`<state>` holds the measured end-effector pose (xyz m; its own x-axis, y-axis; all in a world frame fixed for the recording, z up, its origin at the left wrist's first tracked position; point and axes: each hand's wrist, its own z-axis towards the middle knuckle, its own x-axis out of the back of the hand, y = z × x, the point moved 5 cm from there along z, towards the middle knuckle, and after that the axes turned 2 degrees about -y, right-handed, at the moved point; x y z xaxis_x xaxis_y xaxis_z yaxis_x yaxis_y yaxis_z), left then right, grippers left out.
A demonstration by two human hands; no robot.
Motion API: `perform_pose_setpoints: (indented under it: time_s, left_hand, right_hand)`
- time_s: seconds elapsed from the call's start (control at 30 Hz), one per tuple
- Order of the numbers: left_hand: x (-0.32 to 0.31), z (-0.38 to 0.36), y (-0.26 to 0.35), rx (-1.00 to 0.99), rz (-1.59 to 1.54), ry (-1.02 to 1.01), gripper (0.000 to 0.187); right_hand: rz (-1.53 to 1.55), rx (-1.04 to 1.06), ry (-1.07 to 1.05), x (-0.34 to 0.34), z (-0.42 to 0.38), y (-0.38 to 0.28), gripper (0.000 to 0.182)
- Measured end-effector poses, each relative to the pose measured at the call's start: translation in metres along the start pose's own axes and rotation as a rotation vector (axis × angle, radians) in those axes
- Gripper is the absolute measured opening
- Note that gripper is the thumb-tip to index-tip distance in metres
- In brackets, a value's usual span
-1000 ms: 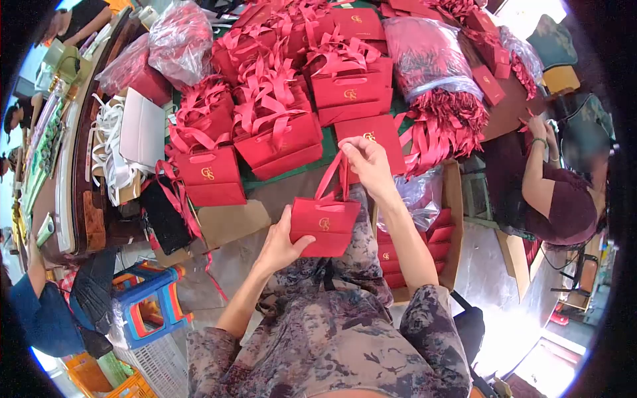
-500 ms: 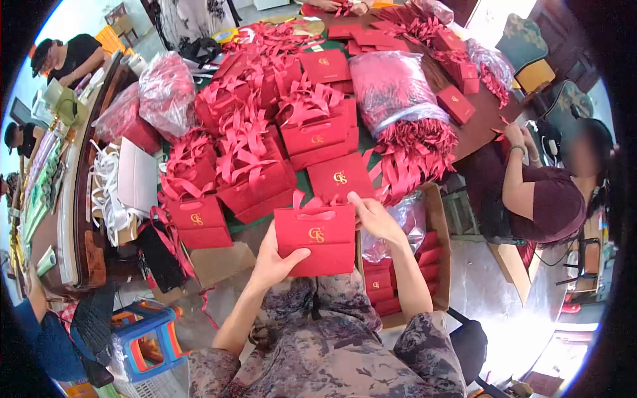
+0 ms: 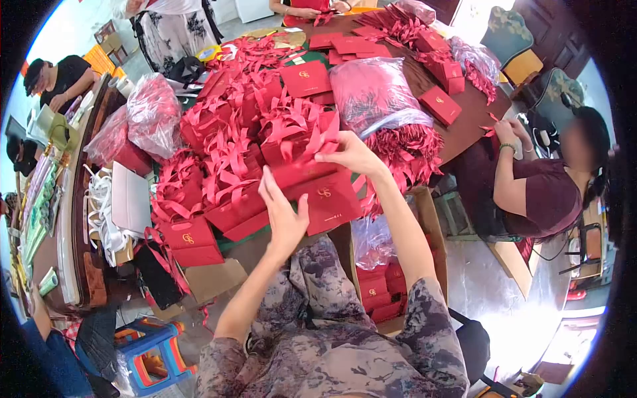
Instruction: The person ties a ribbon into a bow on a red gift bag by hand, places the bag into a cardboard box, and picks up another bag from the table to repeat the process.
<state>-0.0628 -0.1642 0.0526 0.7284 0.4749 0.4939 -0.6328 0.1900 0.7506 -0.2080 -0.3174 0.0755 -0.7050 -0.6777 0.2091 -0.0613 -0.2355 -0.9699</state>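
Note:
A small red paper gift bag [image 3: 300, 174] with a ribbon handle is slightly blurred among the other bags at the near side of the pile. My right hand [image 3: 355, 156] reaches over from the right, its fingers pinched at that bag's upper right edge. My left hand [image 3: 285, 215] is at the bag's lower left, fingers stretched out and thumb apart. Just below lies a flat red bag [image 3: 332, 202] with a gold monogram, close to my left thumb. Several upright red bags [image 3: 229, 169] with ribbon handles stand packed to the left.
An open cardboard box [image 3: 434, 242] holding red bags stands right of my legs. A plastic-wrapped bundle [image 3: 371, 89] lies on the table [image 3: 474, 129]. A seated person [image 3: 544, 199] works at the right. A blue plastic stool [image 3: 149, 355] is at lower left.
Both hands have moved forward with the red bag, from above my lap to the pile. My left hand's fingers have come off its front. The view has shifted slightly.

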Motion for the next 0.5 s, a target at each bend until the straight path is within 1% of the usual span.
perform_pose_setpoints:
  time_s: [0.03, 0.1, 0.13, 0.17, 0.23, 0.27, 0.33, 0.37, 0.43, 0.47, 0.5]
  left_hand:
    - [0.0, -0.008, 0.011, -0.09, 0.087, 0.087, 0.094]
    - [-0.009, -0.034, 0.014, -0.156, 0.041, 0.081, 0.093]
    - [-0.016, -0.047, 0.017, -0.245, 0.138, -0.034, 0.09]
    - [-0.023, -0.058, 0.017, -0.331, 0.177, -0.152, 0.089]
    - [-0.036, -0.074, 0.015, -0.251, 0.218, -0.33, 0.09]
    - [-0.039, -0.081, 0.008, -0.245, 0.22, -0.327, 0.09]
    - [-0.056, -0.094, -0.011, -0.273, 0.397, -0.428, 0.082]
    - [-0.058, -0.101, -0.017, -0.273, 0.394, -0.426, 0.082]
    - [-0.051, -0.106, -0.014, -0.41, 0.471, -0.38, 0.071]
    - [-0.045, -0.107, -0.013, -0.436, 0.416, -0.325, 0.06]
    - [-0.04, -0.107, -0.011, -0.44, 0.411, -0.325, 0.06]
  right_hand:
    - [0.0, 0.001, 0.005, 0.002, 0.004, 0.006, 0.02]
    - [-0.008, 0.016, 0.118, 0.004, 0.012, 0.019, 0.019]
    - [0.028, 0.072, 0.158, 0.002, 0.013, 0.018, 0.016]
    - [0.029, 0.072, 0.157, 0.0, 0.014, 0.019, 0.016]
    - [-0.103, 0.206, 0.254, -0.002, 0.013, 0.009, 0.017]
    - [-0.101, 0.206, 0.249, -0.004, 0.014, 0.007, 0.017]
    - [-0.149, 0.345, 0.26, -0.006, 0.013, -0.008, 0.017]
    - [-0.152, 0.345, 0.26, -0.006, 0.014, -0.012, 0.017]
    - [-0.353, 0.423, 0.249, -0.011, 0.015, -0.022, 0.016]
    - [-0.324, 0.304, 0.191, -0.009, 0.024, 0.002, 0.028]
    - [-0.329, 0.302, 0.194, -0.013, 0.022, 0.003, 0.028]
